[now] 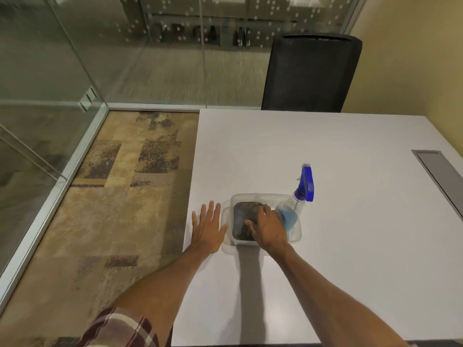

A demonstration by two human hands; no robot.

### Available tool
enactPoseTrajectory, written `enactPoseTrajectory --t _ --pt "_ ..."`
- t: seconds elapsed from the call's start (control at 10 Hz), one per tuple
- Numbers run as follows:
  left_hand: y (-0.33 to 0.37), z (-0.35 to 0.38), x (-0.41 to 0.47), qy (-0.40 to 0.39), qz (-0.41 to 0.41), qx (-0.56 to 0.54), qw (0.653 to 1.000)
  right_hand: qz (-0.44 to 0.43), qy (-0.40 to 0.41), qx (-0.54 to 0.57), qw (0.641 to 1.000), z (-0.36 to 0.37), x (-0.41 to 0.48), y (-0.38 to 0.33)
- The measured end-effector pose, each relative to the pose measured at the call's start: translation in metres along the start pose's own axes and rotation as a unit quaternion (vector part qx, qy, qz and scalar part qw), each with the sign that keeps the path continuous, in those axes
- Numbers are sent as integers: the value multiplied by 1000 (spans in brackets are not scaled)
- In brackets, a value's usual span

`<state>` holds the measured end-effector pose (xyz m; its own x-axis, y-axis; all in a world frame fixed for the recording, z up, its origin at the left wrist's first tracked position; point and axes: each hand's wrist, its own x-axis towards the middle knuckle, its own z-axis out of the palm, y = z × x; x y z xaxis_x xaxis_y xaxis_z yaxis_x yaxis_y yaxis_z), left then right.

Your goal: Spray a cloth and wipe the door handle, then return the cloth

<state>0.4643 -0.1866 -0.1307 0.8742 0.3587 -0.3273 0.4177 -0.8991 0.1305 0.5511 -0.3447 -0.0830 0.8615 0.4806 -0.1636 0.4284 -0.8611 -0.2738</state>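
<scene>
While our right hand [268,227] pinches the dark cloth [241,221] and our left hand [208,225] lies flat and open on the bench [325,159], lifting carelessly could topple the spray bottle [298,196].

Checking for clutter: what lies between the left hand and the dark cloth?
In the head view, only the near wall of the clear plastic container separates the left hand from the dark cloth; no other object sits there.

Dark grey cloth [242,222], blue-capped spray bottle [298,196], white table [325,246], plaid sleeve [120,326].
</scene>
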Motion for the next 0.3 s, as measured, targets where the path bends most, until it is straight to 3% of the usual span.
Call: enactPoseTrajectory --t 0.1,0.3 --pt "7 -24 -10 39 -15 -3 999 -19 36 -9 999 -15 -6 -11" --pt "9 -52 -28 111 0 12 994 -39 34 -19 998 -33 -17 -39"
